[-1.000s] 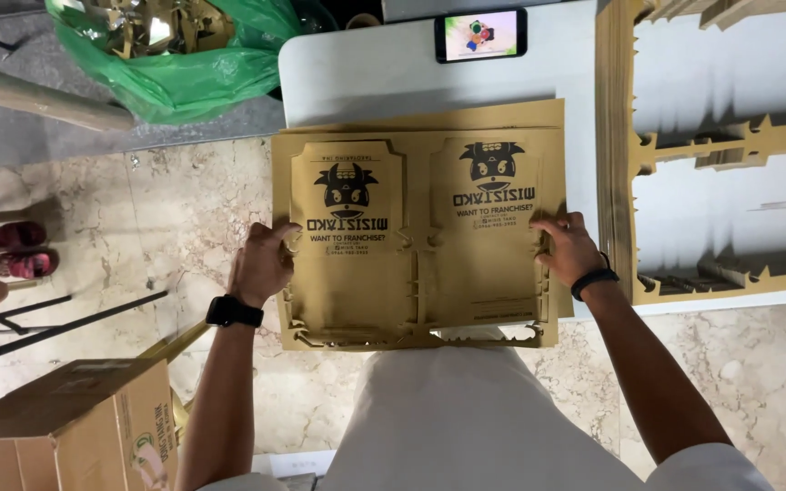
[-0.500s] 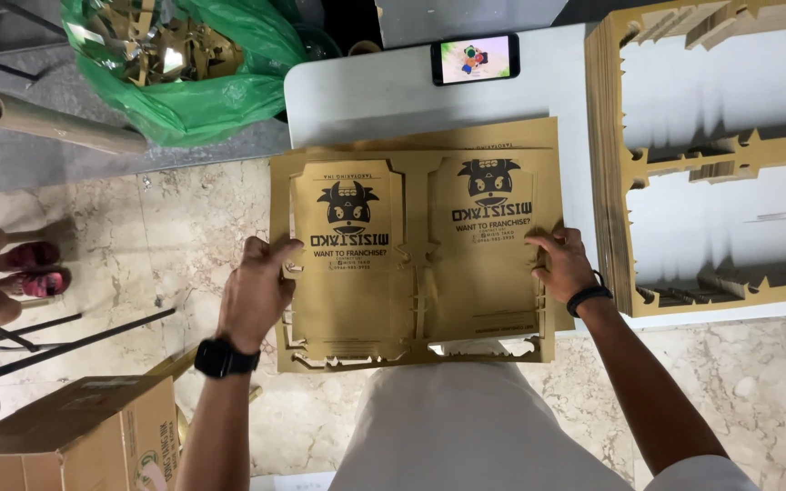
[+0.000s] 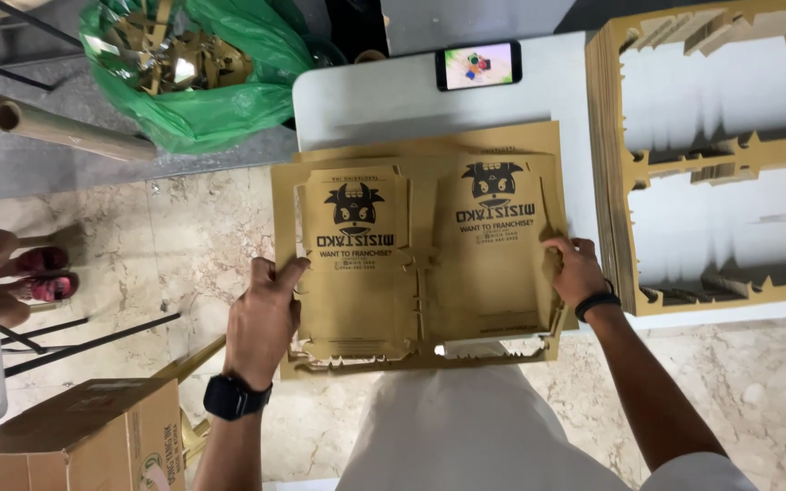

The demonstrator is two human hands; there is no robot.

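Left hand (image 3: 263, 323): grips the left edge of the cardboard stack (image 3: 420, 255), thumb on top, fingers (image 3: 288, 273) curled around the rim; a black watch (image 3: 234, 397) sits on the wrist.
Right hand (image 3: 575, 271): clasps the stack's right edge, fingers bent over it; a black band (image 3: 597, 304) circles the wrist.
Cardboard stack: brown die-cut sheets with two printed panels side by side, each bearing a black cartoon head; it lies half on the white desk (image 3: 384, 100), its near edge hanging over the floor (image 3: 138, 236) and the person's lap.
Frames (image 3: 711, 155): a pile of emptied cardboard frames lies on the desk just right of the stack.
Phone (image 3: 478, 65): lies on the desk beyond the stack, screen lit.
Green bag (image 3: 202, 82): on the floor at upper left, filled with cardboard scraps.
Tubes (image 3: 56, 127): two cardboard tubes lie beside the bag.
Box (image 3: 75, 445): brown carton at lower left.
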